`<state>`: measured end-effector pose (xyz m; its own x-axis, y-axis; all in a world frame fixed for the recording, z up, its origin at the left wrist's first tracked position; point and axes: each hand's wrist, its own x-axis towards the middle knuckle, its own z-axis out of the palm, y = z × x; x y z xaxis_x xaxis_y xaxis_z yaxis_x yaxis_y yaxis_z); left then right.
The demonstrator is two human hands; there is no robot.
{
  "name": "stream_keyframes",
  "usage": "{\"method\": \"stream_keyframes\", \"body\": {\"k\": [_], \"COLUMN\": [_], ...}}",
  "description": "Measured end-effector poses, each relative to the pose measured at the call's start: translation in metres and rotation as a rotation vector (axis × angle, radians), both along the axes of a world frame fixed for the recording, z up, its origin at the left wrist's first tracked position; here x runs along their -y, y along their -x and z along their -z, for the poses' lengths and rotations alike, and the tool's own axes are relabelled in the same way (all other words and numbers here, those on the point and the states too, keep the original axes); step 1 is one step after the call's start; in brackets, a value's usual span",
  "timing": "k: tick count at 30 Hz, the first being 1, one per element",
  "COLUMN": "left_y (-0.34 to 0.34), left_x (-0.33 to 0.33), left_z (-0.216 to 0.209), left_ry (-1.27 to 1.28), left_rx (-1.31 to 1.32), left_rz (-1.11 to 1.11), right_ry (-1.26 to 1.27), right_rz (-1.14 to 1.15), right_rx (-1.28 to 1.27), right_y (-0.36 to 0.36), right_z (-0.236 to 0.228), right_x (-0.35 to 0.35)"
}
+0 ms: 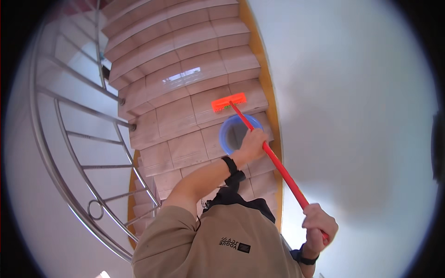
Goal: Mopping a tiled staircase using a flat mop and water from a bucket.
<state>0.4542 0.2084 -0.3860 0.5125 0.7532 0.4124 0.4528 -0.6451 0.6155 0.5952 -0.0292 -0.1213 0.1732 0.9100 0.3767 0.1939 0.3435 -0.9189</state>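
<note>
A long-handled scrub brush slants across the view, its orange head (229, 102) resting bristles down on a stair tread, as far as I can see. My left hand (253, 143) is wrapped round the red pole (288, 179) partway along. My right hand (320, 224) grips the pole's near end, closer to my body. Below the brush head stands a round blue bucket (224, 139), with the pole passing over it. My left hand hides part of its near rim, and the bucket's contents are hard to make out.
Tiled stairs (178, 116) curve upward ahead, with a wet-looking shine on one tread. A metal railing (46, 153) bends along the left side. On the right, a yellow skirting strip (269, 83) meets a white wall (352, 92).
</note>
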Motion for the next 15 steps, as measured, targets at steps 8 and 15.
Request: {"method": "stream_keyframes", "body": {"k": [8, 15], "left_y": [0.012, 0.005], "left_x": [-0.052, -0.037], "left_z": [0.010, -0.033], "left_ry": [0.045, 0.031], "left_rx": [-0.027, 0.241], "left_rz": [-0.107, -0.243], "right_ry": [-0.010, -0.202], "right_rz": [-0.153, -0.396], "right_rx": [0.022, 0.090], "right_y": [-0.017, -0.026], "right_z": [0.023, 0.009], "right_x": [-0.051, -0.105]}}
